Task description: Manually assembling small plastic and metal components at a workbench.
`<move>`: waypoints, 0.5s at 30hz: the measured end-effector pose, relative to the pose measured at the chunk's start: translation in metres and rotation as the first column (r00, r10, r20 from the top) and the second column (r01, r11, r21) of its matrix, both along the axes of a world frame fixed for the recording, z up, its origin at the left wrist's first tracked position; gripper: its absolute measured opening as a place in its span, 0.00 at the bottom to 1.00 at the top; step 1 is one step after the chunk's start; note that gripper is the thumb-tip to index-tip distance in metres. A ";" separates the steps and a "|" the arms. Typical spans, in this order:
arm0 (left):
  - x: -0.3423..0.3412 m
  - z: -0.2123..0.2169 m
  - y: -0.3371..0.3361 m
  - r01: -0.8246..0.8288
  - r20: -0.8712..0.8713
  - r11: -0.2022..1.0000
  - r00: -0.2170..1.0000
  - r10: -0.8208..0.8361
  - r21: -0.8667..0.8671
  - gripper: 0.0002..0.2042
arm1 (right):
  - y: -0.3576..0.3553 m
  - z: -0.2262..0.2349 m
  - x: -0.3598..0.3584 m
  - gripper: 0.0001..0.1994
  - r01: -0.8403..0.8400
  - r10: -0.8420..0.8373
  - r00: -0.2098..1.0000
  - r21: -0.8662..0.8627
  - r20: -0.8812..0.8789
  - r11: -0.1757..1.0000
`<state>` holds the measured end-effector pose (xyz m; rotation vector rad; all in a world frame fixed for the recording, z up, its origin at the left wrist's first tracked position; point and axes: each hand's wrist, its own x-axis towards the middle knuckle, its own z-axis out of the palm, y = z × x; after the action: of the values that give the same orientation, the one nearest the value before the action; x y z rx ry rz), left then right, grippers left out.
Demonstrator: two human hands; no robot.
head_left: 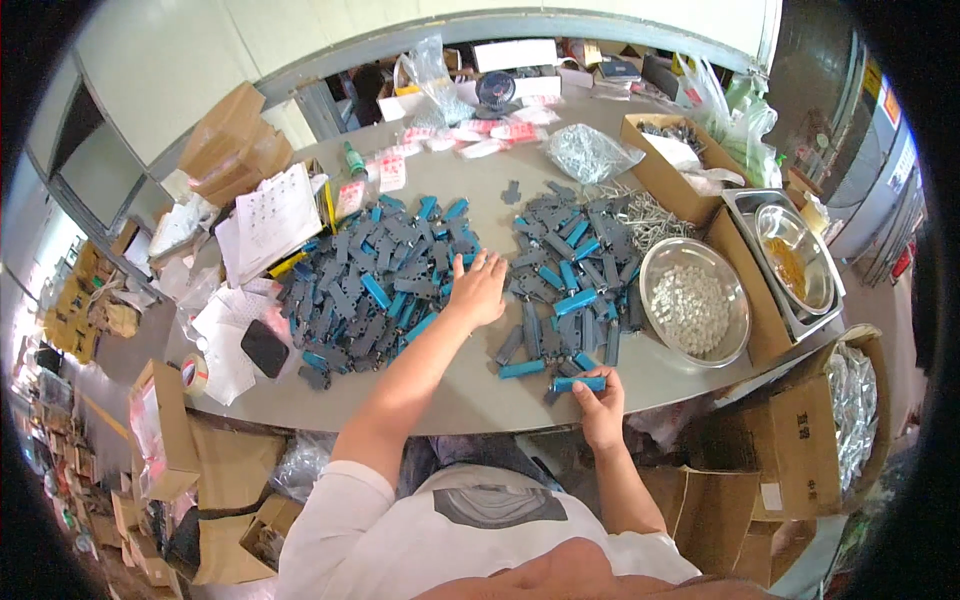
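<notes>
My left hand (478,290) reaches out over the grey table (420,400), fingers spread, resting at the right edge of a big pile of dark grey and blue plastic parts (375,280). It holds nothing that I can see. My right hand (600,392) is near the table's front edge and grips a small blue bar-shaped part (580,382). A second pile of the same grey and blue parts (570,270) lies just beyond my right hand.
A round metal bowl of small white pieces (695,302) sits right of the piles, a steel tray (790,255) and open cardboard boxes (670,160) beyond. Papers (270,220), a tape roll (195,373) and a black pad (265,347) lie left. Cartons crowd the floor.
</notes>
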<state>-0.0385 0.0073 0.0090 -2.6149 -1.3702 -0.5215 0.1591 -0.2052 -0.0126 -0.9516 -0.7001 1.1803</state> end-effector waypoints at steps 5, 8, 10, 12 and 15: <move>0.010 0.023 0.045 -0.056 -0.430 0.927 0.895 -0.118 -0.371 0.26 | -0.007 -0.013 0.009 0.12 -0.042 0.040 0.999 0.058 0.030 0.997; 0.016 0.031 0.059 -0.083 -0.510 0.908 0.846 -0.153 -0.411 0.20 | -0.005 -0.010 0.009 0.13 -0.068 0.070 0.997 0.076 -0.023 0.995; 0.019 0.034 0.056 -0.101 -0.518 0.895 0.841 -0.157 -0.435 0.19 | -0.004 -0.013 0.010 0.13 -0.092 0.095 0.995 0.080 -0.033 0.993; 0.018 0.051 0.045 -0.038 -0.398 0.843 0.892 -0.214 -0.537 0.13 | -0.003 -0.014 0.010 0.13 -0.083 0.089 0.995 0.099 -0.054 0.992; 0.004 0.031 0.053 -0.034 -0.327 0.780 0.919 -0.222 -0.625 0.17 | -0.001 -0.009 0.006 0.14 -0.064 0.075 0.995 0.145 -0.072 0.987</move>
<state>-0.0346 0.0604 0.0398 -3.0521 -1.4475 0.5368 0.1647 -0.2061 -0.0216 -0.7630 -0.7506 1.2052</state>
